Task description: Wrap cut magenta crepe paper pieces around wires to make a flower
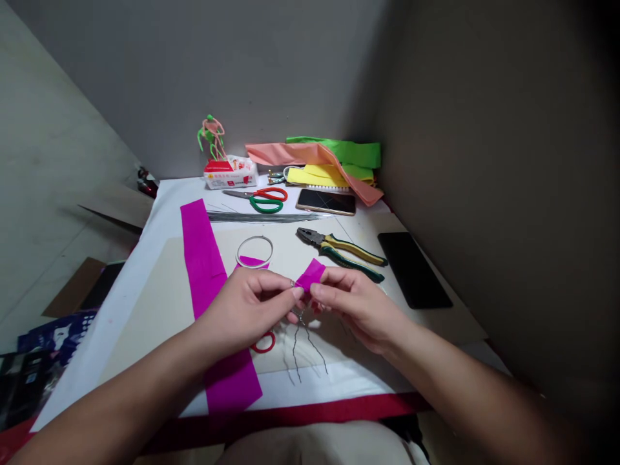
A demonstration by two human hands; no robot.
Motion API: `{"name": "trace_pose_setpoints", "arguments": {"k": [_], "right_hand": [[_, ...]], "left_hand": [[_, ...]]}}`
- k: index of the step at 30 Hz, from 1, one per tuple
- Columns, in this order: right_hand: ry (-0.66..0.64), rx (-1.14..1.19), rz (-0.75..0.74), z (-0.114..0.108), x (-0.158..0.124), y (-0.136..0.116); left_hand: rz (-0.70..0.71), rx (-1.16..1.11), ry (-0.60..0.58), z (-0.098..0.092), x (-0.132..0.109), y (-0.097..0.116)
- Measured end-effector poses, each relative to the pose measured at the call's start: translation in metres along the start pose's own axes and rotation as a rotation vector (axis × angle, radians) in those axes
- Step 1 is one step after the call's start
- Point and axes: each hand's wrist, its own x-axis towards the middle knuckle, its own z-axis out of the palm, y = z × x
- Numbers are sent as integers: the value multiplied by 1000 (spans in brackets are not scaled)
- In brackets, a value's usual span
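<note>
Grey walls (pixel 290 77) close around a table spread with white cloth (pixel 339 382), a beige board (pixel 145 310) lying flat over it. Above the board's near half, the left hand (pixel 256 298) pinches a dark twisted wire (pixel 301 317) between thumb and fingers, and the right hand (pixel 361 303) grips a small magenta piece (pixel 310 274) against it. The piece slants, its upper end tipped away from the person; the wire's long axis runs downward, ending in two thin, crinkled legs that spread toward the person. A long, smooth magenta strip (pixel 206 265) runs from far to near, passing beneath the left forearm. At the back sits a soft printed tissue pack (pixel 230 174); its contents are hidden. Pliers (pixel 323 244) with ridged metal jaws and green-and-yellow handles lie beyond the right hand.
</note>
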Motion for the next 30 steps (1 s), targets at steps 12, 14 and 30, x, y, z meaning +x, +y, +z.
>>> {"name": "trace_pose_setpoints", "arguments": {"k": [12,14,30], "right_hand": [[116,-17,-138,4,-1,6],[108,0,-124,4,-2,6],[147,-84,-135,2,-2,8]], "left_hand": [[-82,10,-41,3,0,-3],[-116,28,-46,3,0,-4],[-113,-6,-99,4,-3,0]]}}
